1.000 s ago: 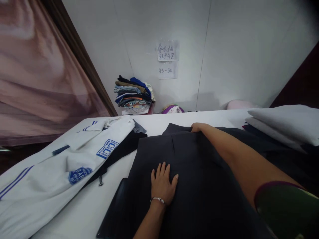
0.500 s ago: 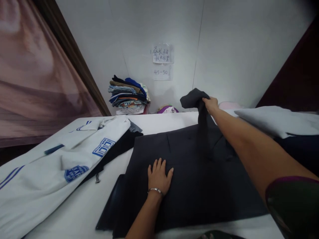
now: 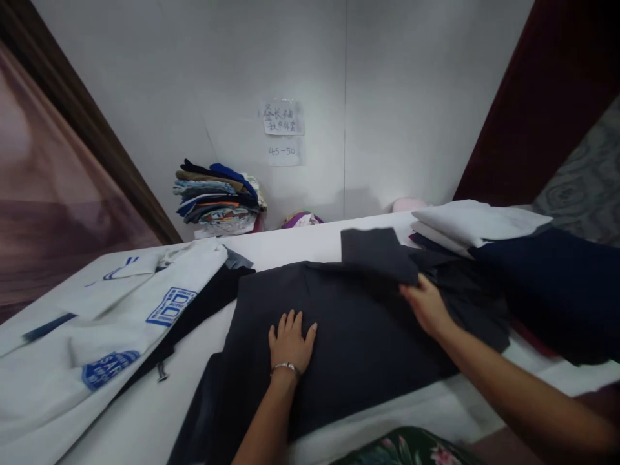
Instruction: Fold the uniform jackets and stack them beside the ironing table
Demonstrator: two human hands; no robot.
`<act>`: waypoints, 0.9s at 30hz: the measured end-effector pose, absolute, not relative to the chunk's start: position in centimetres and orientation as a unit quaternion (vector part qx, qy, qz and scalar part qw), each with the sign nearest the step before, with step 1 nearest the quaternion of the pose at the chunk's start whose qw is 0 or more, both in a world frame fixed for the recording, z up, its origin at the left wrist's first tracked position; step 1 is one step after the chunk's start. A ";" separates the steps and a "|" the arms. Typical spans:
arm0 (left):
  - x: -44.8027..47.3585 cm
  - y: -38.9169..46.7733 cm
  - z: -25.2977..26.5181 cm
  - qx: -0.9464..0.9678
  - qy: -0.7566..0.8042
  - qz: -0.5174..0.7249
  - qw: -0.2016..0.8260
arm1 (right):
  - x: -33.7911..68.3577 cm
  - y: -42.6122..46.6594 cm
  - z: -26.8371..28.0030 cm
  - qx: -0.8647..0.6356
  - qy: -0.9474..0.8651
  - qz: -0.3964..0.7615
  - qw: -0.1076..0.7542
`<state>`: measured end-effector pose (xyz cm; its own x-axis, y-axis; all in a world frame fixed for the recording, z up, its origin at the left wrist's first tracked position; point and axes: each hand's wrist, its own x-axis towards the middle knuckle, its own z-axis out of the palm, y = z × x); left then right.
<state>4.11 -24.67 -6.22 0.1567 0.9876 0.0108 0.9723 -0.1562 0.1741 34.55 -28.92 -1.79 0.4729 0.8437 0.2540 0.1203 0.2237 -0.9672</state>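
Note:
A dark, almost black garment [image 3: 339, 336] is spread across the white table before me; its exact kind I cannot tell. My left hand [image 3: 290, 345], wearing a bracelet, lies flat on its left part with the fingers spread. My right hand [image 3: 426, 300] pinches an edge of the same cloth at the right side. From that grip a folded flap [image 3: 371, 248] reaches over the garment's far edge toward the wall. More crumpled dark cloth [image 3: 469, 297] lies beyond the right hand.
White garments with blue prints [image 3: 106, 329] cover the table's left, over black cloth with a cord end [image 3: 162, 372]. Folded clothes [image 3: 217, 200] are stacked at the back. White [image 3: 479, 219] and navy clothes [image 3: 547, 290] lie at right. Two paper notes [image 3: 283, 132] hang on the wall.
My right hand has come down and nearer from its raised spot, bringing the held cloth edge low over the garment. My left hand stays flat on the cloth. The view has turned right.

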 end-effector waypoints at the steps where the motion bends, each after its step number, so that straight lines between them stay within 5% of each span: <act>1: 4.1 -24.6 -6.2 0.758 0.647 0.059 0.062 | 34.4 -31.4 -3.3 -0.587 -0.478 0.277 0.592; 6: 4.1 -24.4 -6.3 0.758 0.649 0.051 0.046 | 35.6 -37.3 -5.3 -0.578 -0.690 0.251 0.357; 11: 4.2 -24.4 -5.2 0.753 0.650 0.073 0.072 | 39.3 -33.8 -3.0 -0.600 -0.621 0.229 0.449; 15: 6.0 -25.0 -3.3 0.777 0.594 0.154 0.138 | 40.6 -29.0 -2.5 -0.646 -0.436 0.333 0.531; 23: 11.6 -25.9 -1.4 0.823 0.512 0.162 0.184 | 37.5 -24.3 -2.2 -0.588 -0.327 0.529 0.517; 27: 12.8 -28.7 0.0 0.818 0.394 0.215 0.360 | 38.7 -25.8 -1.8 -0.524 -0.307 0.522 0.598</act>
<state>12.84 -28.72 0.03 0.5974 0.7990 0.0694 0.4890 -0.4314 0.7581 38.72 -25.83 -1.84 0.2655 0.9471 -0.1801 -0.3024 -0.0956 -0.9484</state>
